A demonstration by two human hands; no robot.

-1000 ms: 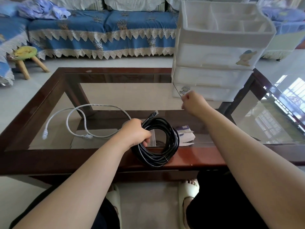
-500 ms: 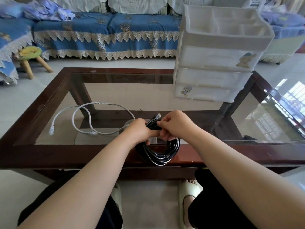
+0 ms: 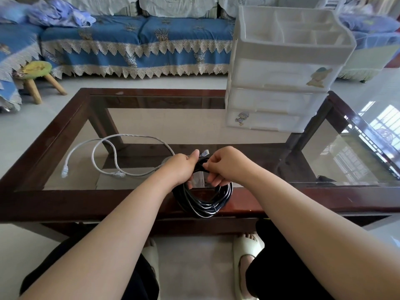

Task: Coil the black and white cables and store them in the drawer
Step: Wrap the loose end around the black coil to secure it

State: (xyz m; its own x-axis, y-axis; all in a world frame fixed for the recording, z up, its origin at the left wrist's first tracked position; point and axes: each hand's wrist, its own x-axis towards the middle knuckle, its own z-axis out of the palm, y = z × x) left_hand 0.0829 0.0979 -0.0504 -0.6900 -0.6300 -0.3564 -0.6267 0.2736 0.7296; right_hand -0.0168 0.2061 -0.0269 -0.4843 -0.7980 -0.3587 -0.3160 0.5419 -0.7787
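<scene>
We're gripping the black Ethernet cable coil (image 3: pixel 202 200) with left hand (image 3: pixel 179 167), right hand (image 3: pixel 225 167) pinching its tail to secure loops.

- Bright, even daylight; room well lit.
- Glass table (image 3: pixel 357 161): strong window reflection with grille pattern on its right end, so light enters from that side.
- Glossy sheen along the table's near wooden rim.
- Shadows soft and faint beneath the table.
- Wide-angle bowing: sofa (image 3: pixel 134 40) beyond the table curves.
- Focus fairly sharp; far corners slightly soft.
</scene>
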